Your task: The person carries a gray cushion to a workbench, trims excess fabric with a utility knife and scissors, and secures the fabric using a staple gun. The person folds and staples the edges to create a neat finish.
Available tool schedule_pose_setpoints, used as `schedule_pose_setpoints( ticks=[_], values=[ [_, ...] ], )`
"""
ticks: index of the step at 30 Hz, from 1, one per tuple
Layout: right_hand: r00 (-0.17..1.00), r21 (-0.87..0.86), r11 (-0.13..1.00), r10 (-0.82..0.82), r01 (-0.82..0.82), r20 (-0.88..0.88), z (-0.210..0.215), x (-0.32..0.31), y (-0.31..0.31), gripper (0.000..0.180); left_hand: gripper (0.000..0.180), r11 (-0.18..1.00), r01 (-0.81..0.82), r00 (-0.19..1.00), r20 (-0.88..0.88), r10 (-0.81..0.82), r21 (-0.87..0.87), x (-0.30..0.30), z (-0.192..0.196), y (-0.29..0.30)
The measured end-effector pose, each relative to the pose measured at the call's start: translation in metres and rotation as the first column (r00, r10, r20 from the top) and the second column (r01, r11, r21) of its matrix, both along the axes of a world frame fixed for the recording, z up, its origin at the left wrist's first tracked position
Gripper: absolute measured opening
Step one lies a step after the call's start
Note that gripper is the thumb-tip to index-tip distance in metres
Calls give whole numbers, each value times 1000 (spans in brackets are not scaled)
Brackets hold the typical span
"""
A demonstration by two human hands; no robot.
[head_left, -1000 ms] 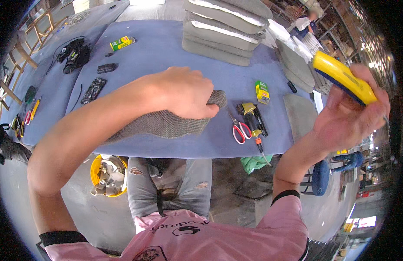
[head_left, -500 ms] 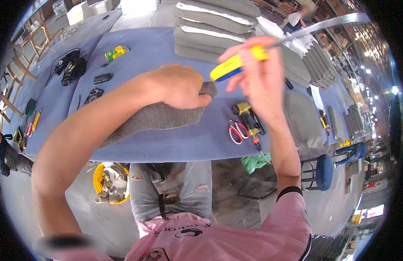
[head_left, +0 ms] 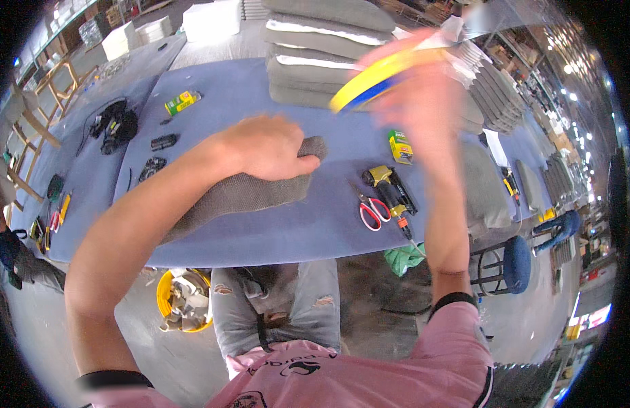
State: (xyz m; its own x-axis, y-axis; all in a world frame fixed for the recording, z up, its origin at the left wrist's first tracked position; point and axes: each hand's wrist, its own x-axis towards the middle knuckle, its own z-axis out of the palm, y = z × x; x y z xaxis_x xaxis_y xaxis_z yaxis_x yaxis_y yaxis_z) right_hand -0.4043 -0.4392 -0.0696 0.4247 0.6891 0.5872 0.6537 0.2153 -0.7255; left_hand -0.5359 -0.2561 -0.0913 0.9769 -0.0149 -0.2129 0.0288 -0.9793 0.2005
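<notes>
The left hand (head_left: pixel 269 148) is closed in a fist on a grey cushion (head_left: pixel 250 198), gripping it near one end, with the thumb toward the right. A short tip of the cushion shows just right of the knuckles; the rest runs back beneath the left forearm, on the blue table (head_left: pixel 322 231).

The right hand (head_left: pixel 424 88), blurred, is raised up and to the right of the left one. Its fingers are wrapped around a yellow and blue handle (head_left: pixel 373 80), which points back toward the left hand; the right hand's finger positions are too smeared to make out.

Below the right hand, a small green and yellow box (head_left: pixel 401 147) stands on the table. Nearer the body are a nail gun (head_left: pixel 391 189) and, just beside it, scissors (head_left: pixel 376 216) with red and white handles. Behind the right hand rises a stack of cushions (head_left: pixel 305 87).

Out to the left of the left hand lie a black gadget (head_left: pixel 164 141), a second green and yellow box (head_left: pixel 181 103) and, farther off, a dark bundle (head_left: pixel 118 127). Below the left hand, past the table's edge, a yellow bucket (head_left: pixel 164 299) on the floor holds scraps (head_left: pixel 190 299).
</notes>
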Motion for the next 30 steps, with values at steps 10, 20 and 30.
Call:
schedule_pose_setpoints(
  ticks=[10, 20, 30],
  values=[
    [987, 322, 946, 19, 35, -163, -37, -4, 6, 19, 66, 1000, -9, 1000, 14, 9, 3, 13, -1, 12],
    [838, -385, 755, -534, 531, 109, -329, 86, -34, 34, 63, 994, 57, 997, 51, -53, -90, -2, 2, 14],
    [614, -680, 137, -581, 720, 534, -368, 170, -116, 84, 73, 970, 196, 978, 103, -182, -148, 3, -17, 29]
  ],
)
